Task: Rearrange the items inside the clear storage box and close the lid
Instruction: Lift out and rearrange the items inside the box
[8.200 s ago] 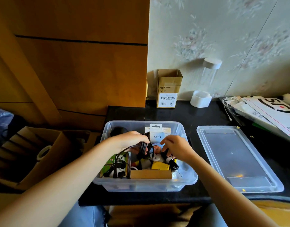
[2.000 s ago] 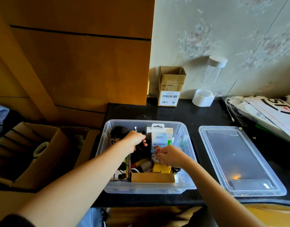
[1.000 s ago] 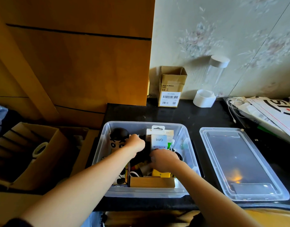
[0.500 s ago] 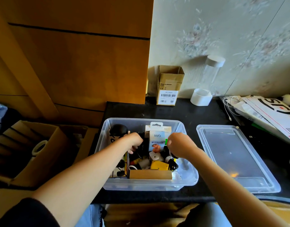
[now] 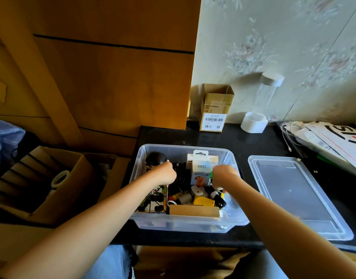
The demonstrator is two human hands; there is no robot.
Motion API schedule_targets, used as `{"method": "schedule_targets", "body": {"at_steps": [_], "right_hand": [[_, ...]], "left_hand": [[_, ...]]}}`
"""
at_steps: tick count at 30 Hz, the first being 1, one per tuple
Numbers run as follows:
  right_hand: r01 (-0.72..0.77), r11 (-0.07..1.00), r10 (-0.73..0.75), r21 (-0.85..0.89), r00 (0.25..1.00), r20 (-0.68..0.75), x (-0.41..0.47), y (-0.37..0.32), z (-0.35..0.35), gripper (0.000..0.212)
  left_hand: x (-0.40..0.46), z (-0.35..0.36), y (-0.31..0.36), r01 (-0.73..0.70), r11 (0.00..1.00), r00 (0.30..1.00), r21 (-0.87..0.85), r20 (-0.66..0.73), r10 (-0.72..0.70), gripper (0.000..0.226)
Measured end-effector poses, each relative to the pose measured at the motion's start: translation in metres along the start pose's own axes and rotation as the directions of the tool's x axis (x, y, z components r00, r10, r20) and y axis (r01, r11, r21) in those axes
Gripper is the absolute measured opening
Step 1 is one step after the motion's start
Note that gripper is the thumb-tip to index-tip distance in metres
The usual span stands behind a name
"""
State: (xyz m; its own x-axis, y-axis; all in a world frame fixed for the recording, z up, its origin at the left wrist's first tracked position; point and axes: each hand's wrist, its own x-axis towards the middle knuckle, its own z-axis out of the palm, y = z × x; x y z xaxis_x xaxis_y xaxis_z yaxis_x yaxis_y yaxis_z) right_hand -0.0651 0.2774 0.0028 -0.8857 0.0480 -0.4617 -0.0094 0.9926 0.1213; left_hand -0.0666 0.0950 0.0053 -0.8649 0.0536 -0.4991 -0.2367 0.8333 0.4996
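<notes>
The clear storage box (image 5: 185,225) stands open on the black counter, full of small items. A white mini-fan package (image 5: 201,168) stands upright at its back, a black-headed figure (image 5: 155,158) sits in the back left corner, and a yellow item (image 5: 203,200) and a brown carton (image 5: 193,210) lie at the front. My left hand (image 5: 165,174) is curled inside the left half, beside a black cable bundle (image 5: 180,174); its fingers are hidden. My right hand (image 5: 223,175) is a closed fist over the right half, with nothing visible in it. The clear lid (image 5: 294,198) lies flat to the right.
A small cardboard box (image 5: 216,107) and a clear tube with a white cap (image 5: 267,97) stand by the wall at the back. Papers and white cables (image 5: 324,137) pile up at the far right. An open cardboard box (image 5: 58,178) sits lower left, beside the wooden cabinet.
A second ago my right hand was pressed down among the items in the middle; it has since lifted and moved to the box's right side. My left hand stays at the left.
</notes>
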Motion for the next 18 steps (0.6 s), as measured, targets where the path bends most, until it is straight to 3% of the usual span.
{"method": "schedule_targets", "body": {"at_steps": [3,6,11,18], "right_hand": [[0.003,0.998,-0.008,0.061,0.996,0.09,-0.005,0.005,-0.008,0.033],[0.017,0.997,-0.027,0.079,0.992,0.126,-0.008,0.006,-0.005,0.036],[0.071,0.989,-0.066,-0.133,0.997,0.036,-0.008,-0.002,0.017,0.042],[0.048,0.998,-0.05,-0.038,0.997,-0.06,-0.008,-0.002,0.024,0.032]], "left_hand": [[-0.001,0.004,-0.012,-0.07,0.994,0.997,0.088,-0.032,0.073,0.024],[0.0,0.012,-0.029,-0.168,0.98,0.982,0.106,-0.068,0.175,0.031],[-0.006,0.019,-0.043,-0.252,0.956,0.952,0.149,-0.137,0.273,0.033],[-0.007,0.016,-0.043,-0.25,0.948,0.957,0.195,-0.099,0.273,0.039]]}}
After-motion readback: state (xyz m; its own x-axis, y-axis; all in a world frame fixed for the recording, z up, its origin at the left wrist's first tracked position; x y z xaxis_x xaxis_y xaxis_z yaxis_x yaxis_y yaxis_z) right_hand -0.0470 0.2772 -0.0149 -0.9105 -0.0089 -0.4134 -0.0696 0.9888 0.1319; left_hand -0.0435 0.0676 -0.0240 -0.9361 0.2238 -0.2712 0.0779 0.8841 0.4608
